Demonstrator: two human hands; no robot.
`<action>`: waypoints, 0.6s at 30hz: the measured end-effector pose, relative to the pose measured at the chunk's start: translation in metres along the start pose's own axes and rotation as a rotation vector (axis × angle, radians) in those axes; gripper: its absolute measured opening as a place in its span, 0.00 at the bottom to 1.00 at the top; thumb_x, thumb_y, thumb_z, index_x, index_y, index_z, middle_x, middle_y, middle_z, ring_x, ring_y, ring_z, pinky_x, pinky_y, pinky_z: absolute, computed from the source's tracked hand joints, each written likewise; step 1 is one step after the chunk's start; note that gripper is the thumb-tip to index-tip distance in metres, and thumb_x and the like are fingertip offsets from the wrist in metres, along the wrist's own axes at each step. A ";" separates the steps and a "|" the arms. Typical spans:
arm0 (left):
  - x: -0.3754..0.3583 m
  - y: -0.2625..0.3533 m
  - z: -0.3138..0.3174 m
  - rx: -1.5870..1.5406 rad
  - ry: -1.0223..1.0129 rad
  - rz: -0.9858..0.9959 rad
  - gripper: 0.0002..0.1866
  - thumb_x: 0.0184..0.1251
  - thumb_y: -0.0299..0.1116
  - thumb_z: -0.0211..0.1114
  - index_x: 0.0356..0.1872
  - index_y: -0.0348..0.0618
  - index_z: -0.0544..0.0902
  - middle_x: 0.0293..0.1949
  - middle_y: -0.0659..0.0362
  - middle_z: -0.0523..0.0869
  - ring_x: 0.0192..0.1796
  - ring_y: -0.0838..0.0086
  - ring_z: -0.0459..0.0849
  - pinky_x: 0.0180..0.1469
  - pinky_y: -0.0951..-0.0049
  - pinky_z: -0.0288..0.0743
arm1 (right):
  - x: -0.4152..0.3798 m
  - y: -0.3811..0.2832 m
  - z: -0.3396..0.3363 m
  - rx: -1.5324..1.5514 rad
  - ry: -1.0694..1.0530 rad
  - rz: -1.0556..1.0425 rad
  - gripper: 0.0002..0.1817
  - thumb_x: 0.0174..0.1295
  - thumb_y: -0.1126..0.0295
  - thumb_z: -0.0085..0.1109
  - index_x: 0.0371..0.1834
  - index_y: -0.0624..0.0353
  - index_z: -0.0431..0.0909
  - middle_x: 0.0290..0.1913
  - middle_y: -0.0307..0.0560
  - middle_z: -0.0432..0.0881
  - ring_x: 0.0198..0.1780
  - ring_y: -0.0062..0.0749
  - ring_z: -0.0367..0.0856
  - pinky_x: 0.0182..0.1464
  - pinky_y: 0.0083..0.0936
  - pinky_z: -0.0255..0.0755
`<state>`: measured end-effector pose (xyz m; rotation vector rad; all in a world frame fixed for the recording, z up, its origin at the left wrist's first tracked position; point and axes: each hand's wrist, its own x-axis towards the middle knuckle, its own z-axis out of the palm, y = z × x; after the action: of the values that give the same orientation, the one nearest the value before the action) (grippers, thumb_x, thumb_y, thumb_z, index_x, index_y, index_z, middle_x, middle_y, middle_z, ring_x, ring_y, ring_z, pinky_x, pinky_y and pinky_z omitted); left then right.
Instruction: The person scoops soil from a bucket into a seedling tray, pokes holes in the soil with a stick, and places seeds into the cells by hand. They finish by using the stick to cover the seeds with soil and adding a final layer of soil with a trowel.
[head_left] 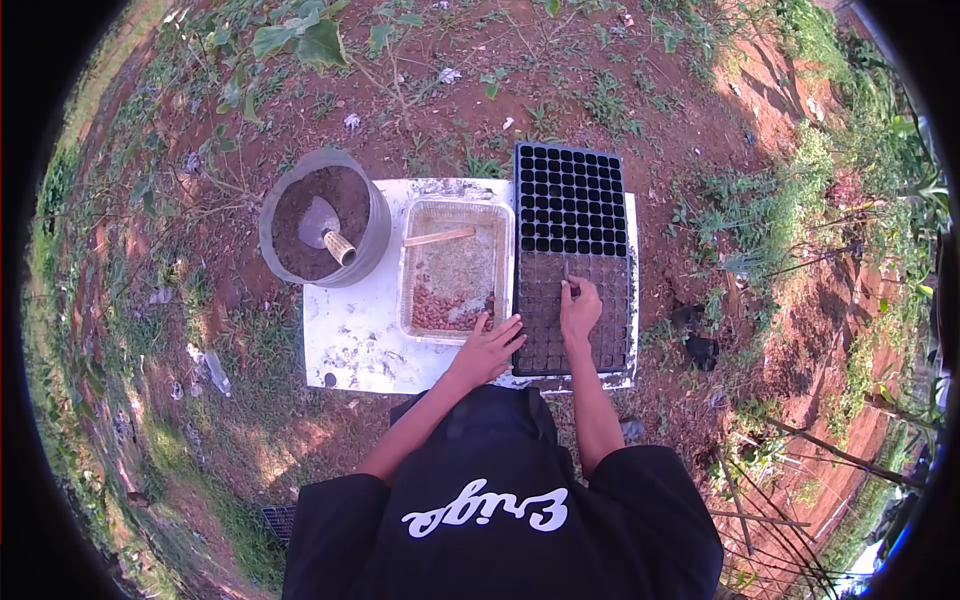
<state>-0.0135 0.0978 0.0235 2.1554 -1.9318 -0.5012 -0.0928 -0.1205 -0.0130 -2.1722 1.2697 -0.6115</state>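
Note:
A black seedling tray lies lengthwise on the right of a white board; its far cells show bare black, and its near cells hold brown soil. Over the soil-filled cells, my right hand is closed in a pinch, fingertips down at the tray. A thin pale piece seems to show at those fingertips, too small to name. My left hand rests with fingers spread at the seedling tray's near left edge. Beside it, a foil pan holds reddish-brown seeds and a flat wooden stick.
Left of the pan stands a grey bucket of soil with a trowel in it. The white board carries dark smudges. Leafy plants and bare red earth surround it. A plastic bottle lies on the ground at left.

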 end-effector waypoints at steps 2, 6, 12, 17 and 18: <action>0.000 0.000 0.002 -0.002 0.003 0.001 0.38 0.62 0.48 0.70 0.73 0.52 0.69 0.76 0.60 0.65 0.82 0.71 0.51 0.78 0.40 0.43 | -0.004 -0.006 0.005 -0.028 0.020 -0.022 0.08 0.59 0.69 0.69 0.40 0.58 0.86 0.36 0.49 0.86 0.36 0.43 0.86 0.43 0.37 0.78; -0.001 -0.001 0.002 -0.007 0.004 -0.002 0.37 0.62 0.48 0.70 0.73 0.52 0.69 0.76 0.60 0.65 0.82 0.71 0.50 0.78 0.39 0.43 | -0.004 -0.022 0.017 -0.018 0.011 0.014 0.09 0.57 0.67 0.71 0.38 0.58 0.86 0.36 0.49 0.87 0.37 0.42 0.87 0.44 0.37 0.78; -0.001 -0.001 0.002 -0.006 0.009 0.002 0.38 0.61 0.47 0.70 0.72 0.52 0.69 0.76 0.60 0.65 0.82 0.70 0.51 0.78 0.39 0.43 | -0.003 -0.027 0.030 0.012 -0.019 0.012 0.09 0.57 0.67 0.71 0.38 0.58 0.86 0.36 0.48 0.87 0.38 0.42 0.87 0.45 0.37 0.78; -0.001 0.000 0.001 -0.018 0.020 0.000 0.38 0.60 0.47 0.71 0.72 0.52 0.70 0.76 0.60 0.66 0.82 0.70 0.51 0.78 0.39 0.43 | 0.001 -0.031 0.024 -0.032 0.070 0.027 0.10 0.57 0.66 0.71 0.39 0.57 0.86 0.37 0.47 0.87 0.38 0.42 0.87 0.45 0.37 0.78; -0.002 0.000 0.001 -0.019 0.025 -0.001 0.38 0.60 0.47 0.71 0.72 0.52 0.70 0.75 0.60 0.66 0.82 0.70 0.51 0.78 0.39 0.43 | 0.001 -0.031 0.024 -0.044 0.023 0.031 0.10 0.57 0.66 0.71 0.39 0.57 0.85 0.37 0.47 0.87 0.39 0.43 0.87 0.45 0.37 0.78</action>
<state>-0.0138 0.0994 0.0226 2.1409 -1.9060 -0.4885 -0.0574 -0.1036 -0.0101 -2.1828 1.3380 -0.6036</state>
